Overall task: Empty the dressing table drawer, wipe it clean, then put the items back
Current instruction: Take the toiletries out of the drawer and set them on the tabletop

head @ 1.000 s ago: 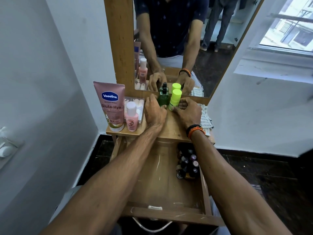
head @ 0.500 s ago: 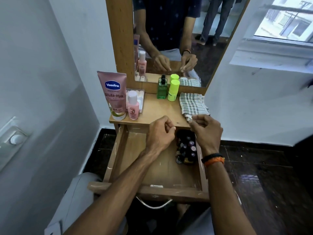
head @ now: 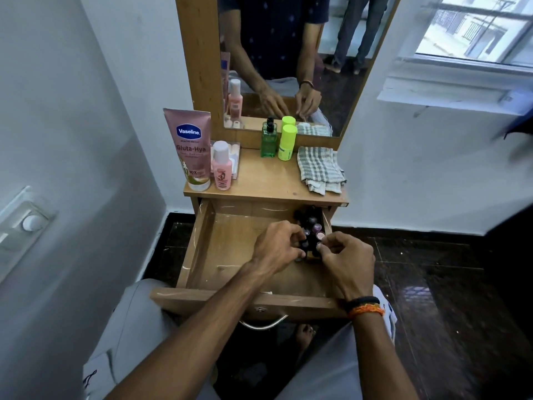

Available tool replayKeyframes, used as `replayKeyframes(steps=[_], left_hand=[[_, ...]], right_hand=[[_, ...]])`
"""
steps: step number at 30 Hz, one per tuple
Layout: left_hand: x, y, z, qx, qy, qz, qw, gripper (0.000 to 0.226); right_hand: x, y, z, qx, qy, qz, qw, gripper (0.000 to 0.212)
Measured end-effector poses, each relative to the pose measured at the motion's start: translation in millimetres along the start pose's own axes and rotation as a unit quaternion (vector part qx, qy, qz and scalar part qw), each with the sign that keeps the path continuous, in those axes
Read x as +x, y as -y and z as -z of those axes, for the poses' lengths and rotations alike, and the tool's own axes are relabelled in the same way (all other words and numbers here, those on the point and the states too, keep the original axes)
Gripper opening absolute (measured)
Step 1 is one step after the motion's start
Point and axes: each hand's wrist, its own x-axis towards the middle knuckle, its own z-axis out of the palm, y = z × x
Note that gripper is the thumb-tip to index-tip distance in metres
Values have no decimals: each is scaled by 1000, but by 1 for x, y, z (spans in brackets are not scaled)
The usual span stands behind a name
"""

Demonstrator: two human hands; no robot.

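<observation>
Drawer [head: 230, 255] pulled open at frame centre. Left hand [head: 277, 246] and right hand [head: 343, 255], fingers curled, reach into the small bottles [head: 313, 229] clustered in its right rear corner; actual grip cannot be told.

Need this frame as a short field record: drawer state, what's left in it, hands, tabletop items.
drawer: open, mostly bare wood
left in drawer: cluster of small dark bottles at back right
left hand: fingers curled at the bottles; grip unclear
right hand: fingers curled at the bottles; grip unclear
tabletop: Vaseline tube, pink bottle, green bottle, yellow-green bottle, checked cloth
</observation>
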Motion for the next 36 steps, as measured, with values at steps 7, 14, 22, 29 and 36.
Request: replayKeyframes(steps=[7, 14, 22, 29, 36], left_hand=[[-4, -5, -14, 46, -17, 8, 999, 35], [1, -6, -21, 50, 0, 27, 998, 31], [8, -3, -23, 81, 25, 44, 995, 30], [4, -3, -20, 63, 25, 50, 996, 27], [0, 3, 0, 57, 6, 43, 997, 23]], right_hand=[[-2, 1, -2, -47, 42, 22, 998, 30], [0, 0, -5, -53, 44, 18, 997, 25], [1, -1, -9, -47, 57, 7, 997, 23], [0, -1, -9, -33, 71, 7, 997, 22], [-3, 5, 3, -5, 48, -1, 999, 20]])
